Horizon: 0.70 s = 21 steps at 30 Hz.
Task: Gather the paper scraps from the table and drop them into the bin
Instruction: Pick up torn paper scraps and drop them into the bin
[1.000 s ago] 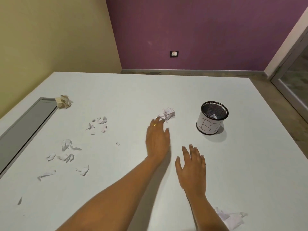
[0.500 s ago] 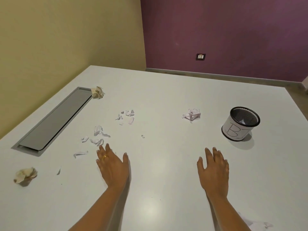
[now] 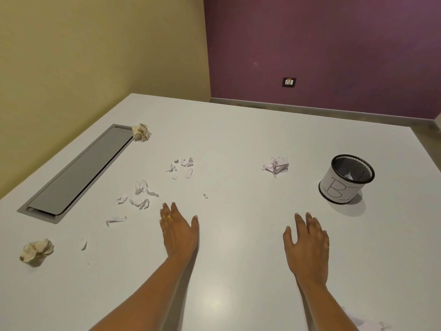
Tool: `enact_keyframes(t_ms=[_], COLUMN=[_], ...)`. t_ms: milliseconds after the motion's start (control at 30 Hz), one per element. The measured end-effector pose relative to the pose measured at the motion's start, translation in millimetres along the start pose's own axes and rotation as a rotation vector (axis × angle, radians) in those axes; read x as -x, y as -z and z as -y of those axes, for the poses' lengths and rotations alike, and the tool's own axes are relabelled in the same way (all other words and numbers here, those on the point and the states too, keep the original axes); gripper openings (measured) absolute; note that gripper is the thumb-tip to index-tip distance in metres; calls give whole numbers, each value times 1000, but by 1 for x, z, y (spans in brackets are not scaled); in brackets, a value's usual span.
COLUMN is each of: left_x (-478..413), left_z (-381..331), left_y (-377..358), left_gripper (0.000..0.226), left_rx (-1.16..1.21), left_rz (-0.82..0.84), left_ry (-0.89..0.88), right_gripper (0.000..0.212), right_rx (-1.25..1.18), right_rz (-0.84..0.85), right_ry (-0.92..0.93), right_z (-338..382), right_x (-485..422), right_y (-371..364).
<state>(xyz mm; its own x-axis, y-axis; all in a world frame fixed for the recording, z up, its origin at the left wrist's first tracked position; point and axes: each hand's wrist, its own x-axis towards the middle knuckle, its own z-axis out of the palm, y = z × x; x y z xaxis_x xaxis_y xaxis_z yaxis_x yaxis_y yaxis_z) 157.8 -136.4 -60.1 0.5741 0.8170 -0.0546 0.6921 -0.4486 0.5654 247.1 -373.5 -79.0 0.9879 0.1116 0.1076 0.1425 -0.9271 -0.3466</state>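
Observation:
Several small white paper scraps [image 3: 140,195] lie scattered left of centre on the white table [image 3: 238,139]. A crumpled white ball [image 3: 276,164] sits mid-table, left of the bin [image 3: 346,179], a black mesh cup with a white label and one scrap inside. Two beige crumpled balls lie at the left: one [image 3: 141,132] by the far end of the hatch, one [image 3: 36,250] near the front left. My left hand [image 3: 179,229] hovers flat, fingers straight, just right of the scraps and holding nothing. My right hand [image 3: 307,242] is spread open below the bin, empty.
A grey cable hatch [image 3: 78,173] is set into the table along its left side. More white paper [image 3: 362,324] peeks out at the bottom right beside my right forearm. Yellow and purple walls stand behind the table, whose right edge runs past the bin.
My left hand has drawn back from the crumpled white ball and swung left to the scattered scraps. The view turned left. My right hand has hardly moved.

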Motion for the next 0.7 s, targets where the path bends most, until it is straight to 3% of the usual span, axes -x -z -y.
enact_keyframes(t_ms=[267, 433, 700], left_x=[-23, -30, -31], left_z=[-27, -37, -38], left_y=[-16, -20, -13], left_gripper=[65, 49, 37], left_rx=[-26, -128, -338], left_rz=[192, 277, 300], left_ry=[-266, -428, -524], right_gripper=[46, 46, 46], right_rx=[-6, 0, -8], right_rz=[17, 11, 12], right_ry=[-10, -8, -10], right_z=[0, -1, -1], right_x=[0, 0, -1], right_y=[0, -1, -2])
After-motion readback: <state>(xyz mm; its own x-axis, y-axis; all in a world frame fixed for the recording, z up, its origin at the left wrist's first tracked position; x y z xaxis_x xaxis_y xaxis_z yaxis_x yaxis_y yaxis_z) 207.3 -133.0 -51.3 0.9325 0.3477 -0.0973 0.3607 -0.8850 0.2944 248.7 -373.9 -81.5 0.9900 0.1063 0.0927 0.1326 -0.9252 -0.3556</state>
